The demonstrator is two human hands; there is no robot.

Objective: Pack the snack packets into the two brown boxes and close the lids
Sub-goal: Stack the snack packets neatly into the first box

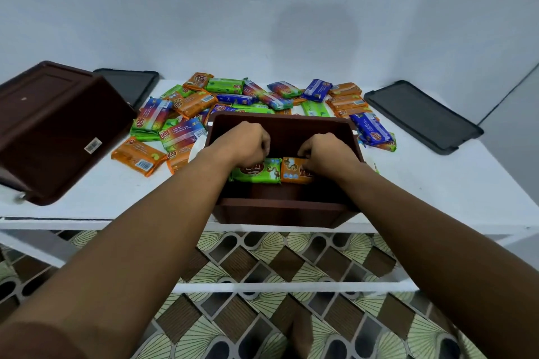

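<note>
**Q:** Where are the hands, and what are they holding?

**A:** Both are reaching down into the open brown box (280,125), which is sitting at the near edge of the white tabletop (437,178). The left hand (248,144) is curling its fingers over a green packet (259,173). The right hand (323,151) is gripping an orange packet (293,173). The two packets are lying side by side, touching, low inside the box.

**Q:** How are the packets likely to be handling?

**A:** They are looking light, soft and crinkly, with glossy wrappers that are probably sliding easily. Taking hold gently across the flat middle, rather than the sealed ends, is looking safest, since the contents may be crushable.

**Q:** What else is lying around?

**A:** A loose pile of packets (233,99) is spreading just behind the box, in green, orange, blue and rainbow stripes. The second brown box (55,125) is lying tipped over at the left, base facing up, so it is needing righting before filling. One dark lid (420,116) is resting flat at the far right. Another lid (131,81) is partly hiding behind the tipped box. Nothing is blocking the hands, though the box walls are crowding the wrists.
</note>
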